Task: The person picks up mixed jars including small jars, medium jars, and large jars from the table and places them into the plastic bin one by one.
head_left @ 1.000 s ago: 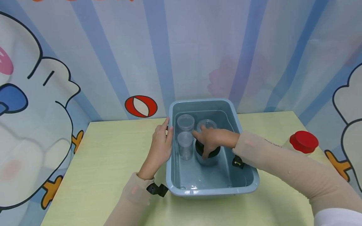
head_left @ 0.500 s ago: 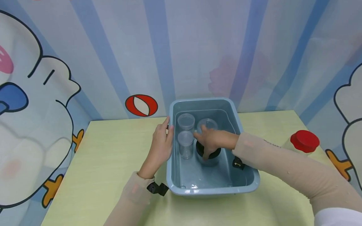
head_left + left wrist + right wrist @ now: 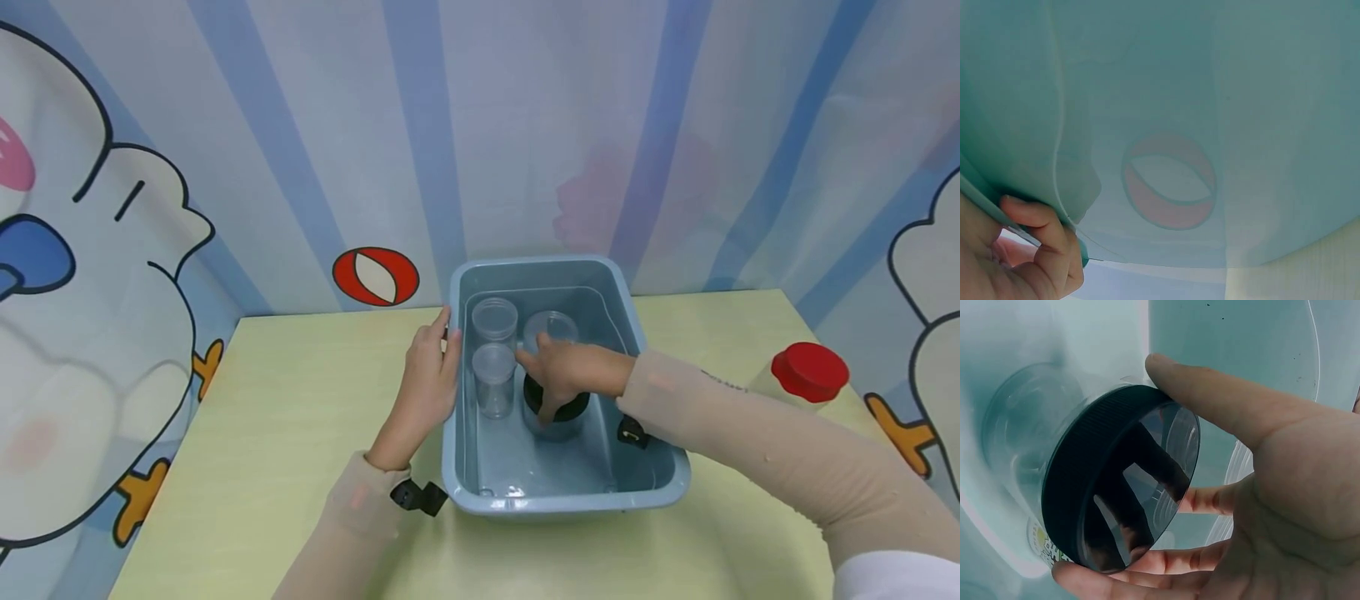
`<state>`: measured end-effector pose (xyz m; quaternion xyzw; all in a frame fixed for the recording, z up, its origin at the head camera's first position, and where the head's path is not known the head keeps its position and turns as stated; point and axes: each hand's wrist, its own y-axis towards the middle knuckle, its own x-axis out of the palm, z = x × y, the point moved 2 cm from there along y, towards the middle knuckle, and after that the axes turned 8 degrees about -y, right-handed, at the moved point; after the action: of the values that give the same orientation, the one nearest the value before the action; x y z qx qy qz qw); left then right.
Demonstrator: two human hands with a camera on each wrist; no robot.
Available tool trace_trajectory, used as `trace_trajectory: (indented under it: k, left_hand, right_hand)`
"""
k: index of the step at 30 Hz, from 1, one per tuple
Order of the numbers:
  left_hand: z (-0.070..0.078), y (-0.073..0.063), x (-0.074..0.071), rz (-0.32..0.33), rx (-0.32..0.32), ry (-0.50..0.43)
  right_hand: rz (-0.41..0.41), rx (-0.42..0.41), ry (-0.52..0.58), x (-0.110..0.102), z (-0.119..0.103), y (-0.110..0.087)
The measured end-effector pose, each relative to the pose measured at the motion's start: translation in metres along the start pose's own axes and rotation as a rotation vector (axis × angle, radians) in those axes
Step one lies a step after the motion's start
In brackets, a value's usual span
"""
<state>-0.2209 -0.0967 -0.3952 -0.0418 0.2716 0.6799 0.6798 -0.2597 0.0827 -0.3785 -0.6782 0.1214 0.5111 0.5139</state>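
A jar (image 3: 557, 430) with a black lid (image 3: 1079, 475) stands in the blue plastic basin (image 3: 566, 506). My right hand (image 3: 566, 372) reaches down from above and grips the lid, its thumb on one side and fingers on the other, as the right wrist view shows. Clear plastic containers stand beyond and to the left of it: a near-left one (image 3: 494, 383), a far-left one (image 3: 495, 318) and a wider one (image 3: 553, 325) partly covered by my right hand. My left hand (image 3: 426, 379) holds the basin's left rim, its fingers bent at the edge in the left wrist view.
The basin sits on a pale yellow table (image 3: 322, 417) near its back edge. A container with a red lid (image 3: 810, 372) stands at the right, partly behind my right forearm. A printed blue-striped curtain (image 3: 517, 142) hangs behind the table.
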Motion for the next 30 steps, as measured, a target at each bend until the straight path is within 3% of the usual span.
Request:
trace_trajectory:
  k: [18, 30]
  left_hand:
    - [0.001, 0.000, 0.000, 0.002, 0.005, -0.001]
    - [0.004, 0.000, 0.000, 0.000, -0.005, 0.000]
  right_hand:
    - [-0.015, -0.002, 0.001, -0.013, 0.004, -0.011]
    - [0.005, -0.065, 0.024, -0.025, 0.011, -0.017]
